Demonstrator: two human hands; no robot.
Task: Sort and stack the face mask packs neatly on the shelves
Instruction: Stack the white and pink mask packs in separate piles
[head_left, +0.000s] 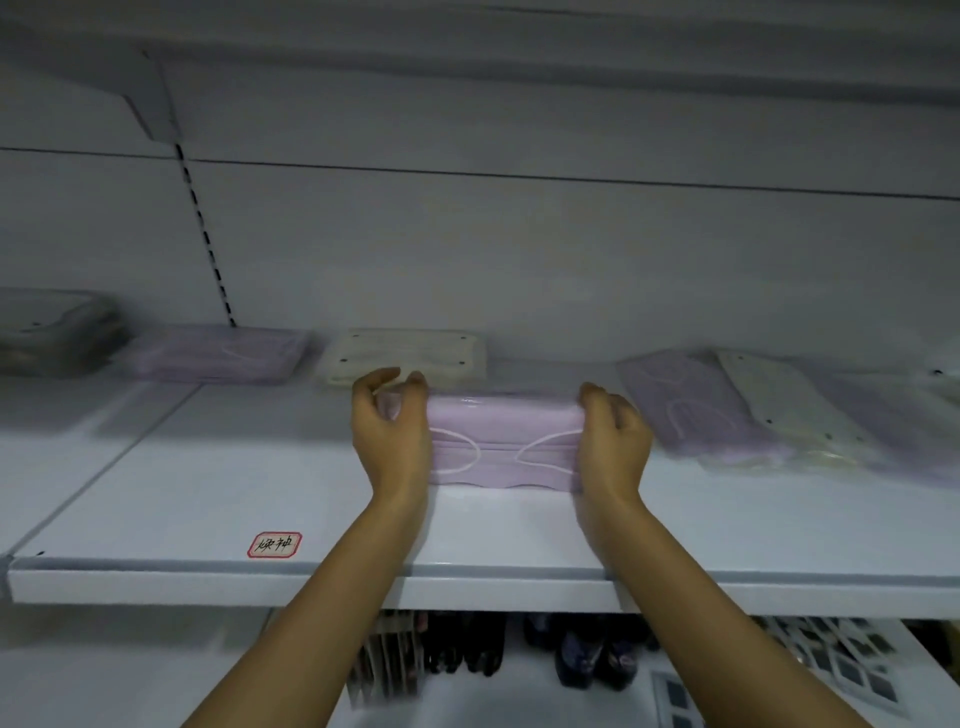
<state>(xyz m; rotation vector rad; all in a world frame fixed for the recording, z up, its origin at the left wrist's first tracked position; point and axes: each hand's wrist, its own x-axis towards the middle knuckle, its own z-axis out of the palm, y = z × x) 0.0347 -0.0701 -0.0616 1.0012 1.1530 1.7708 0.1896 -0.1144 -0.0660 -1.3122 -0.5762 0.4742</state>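
A lilac mask pack (501, 441) is held between the left hand (390, 434) and the right hand (613, 441), one curled round each short end, on the white shelf (208, 499). Its ends are covered by the palms. Behind the held pack lies a cream pack (405, 356); left of that, a blurred lilac pack (218, 353) and a grey pack (52, 332) (cut off by the frame edge). Right of the held pack, overlapping lilac and cream packs (737, 415) are smeared. A red-edged label (274, 544) sits at the shelf's front; its writing cannot be read.
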